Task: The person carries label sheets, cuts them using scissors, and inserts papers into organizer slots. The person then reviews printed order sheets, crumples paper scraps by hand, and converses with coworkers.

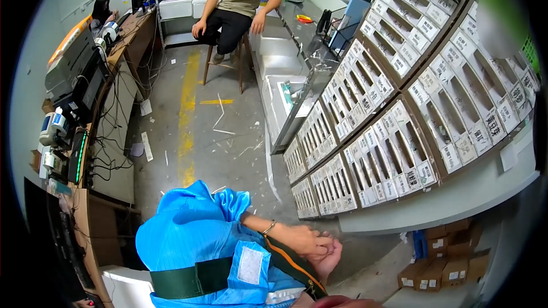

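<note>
My left hand [305,242], with a thin bracelet [269,227] at the wrist, reaches out of a bright blue sleeve [191,234]. Its bent fingers close over the fingers of my right hand [327,259]. The right one comes up from the bottom of the view with its fingers curled against the left. I see no object between them; the space inside the clasp is hidden. Beneath the forearm runs a dark green garment edge with an orange strip [294,261].
To the right stand racks of labelled white drawers [388,151]. Cardboard boxes [442,268] are stacked low at the right. A person [242,0] sits on a wooden stool [241,60] ahead, another person [101,12] at the left desk. A printer [71,71] and cables line the left side.
</note>
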{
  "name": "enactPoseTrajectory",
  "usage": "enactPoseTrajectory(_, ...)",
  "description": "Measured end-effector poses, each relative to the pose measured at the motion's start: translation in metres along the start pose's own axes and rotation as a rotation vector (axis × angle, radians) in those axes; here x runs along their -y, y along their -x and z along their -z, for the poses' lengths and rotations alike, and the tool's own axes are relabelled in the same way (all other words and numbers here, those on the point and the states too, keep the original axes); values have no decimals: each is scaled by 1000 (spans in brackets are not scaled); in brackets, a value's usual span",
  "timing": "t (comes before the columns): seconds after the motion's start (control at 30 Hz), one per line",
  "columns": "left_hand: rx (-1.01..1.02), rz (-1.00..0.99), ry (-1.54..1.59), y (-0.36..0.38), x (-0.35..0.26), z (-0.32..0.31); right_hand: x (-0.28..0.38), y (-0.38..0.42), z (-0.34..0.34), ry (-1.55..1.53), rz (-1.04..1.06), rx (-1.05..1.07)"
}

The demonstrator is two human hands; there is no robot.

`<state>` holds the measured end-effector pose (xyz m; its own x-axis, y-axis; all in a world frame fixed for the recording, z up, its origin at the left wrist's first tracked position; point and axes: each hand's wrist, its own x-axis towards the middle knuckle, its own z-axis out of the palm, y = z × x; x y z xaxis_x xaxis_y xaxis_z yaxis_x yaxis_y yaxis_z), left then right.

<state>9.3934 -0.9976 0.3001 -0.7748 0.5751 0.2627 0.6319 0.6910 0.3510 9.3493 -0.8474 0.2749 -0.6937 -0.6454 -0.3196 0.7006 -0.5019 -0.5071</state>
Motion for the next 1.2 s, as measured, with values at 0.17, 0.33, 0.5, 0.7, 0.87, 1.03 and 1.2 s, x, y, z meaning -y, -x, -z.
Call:
enactPoseTrajectory(0.17,-109,22,-30,5,-14,20,9,10,-20,-65,-10,118)
enactPoseTrajectory(0.33,-139,-74,132,4,3,-12,4,19,-38,317,72,-50)
enactPoseTrajectory(0.5,-96,-91,55,-8,-11,0,7,21,-25,28,34,-64)
enactPoseTrajectory(0.7,-74,-65,-101,-13,-17,-19,17,34,-39,-85,72,-174)
enactPoseTrajectory(0.87,50,-82,24,-21,-26,-7,18,36,-23,188,144,-308)
enactPoseTrajectory(1.03,78,-90,-75,-26,-39,7,18,32,1,68,133,-221)
enactPoseTrajectory(1.2,38,2,-27,-29,-45,-2,25,26,17,-69,92,-239)
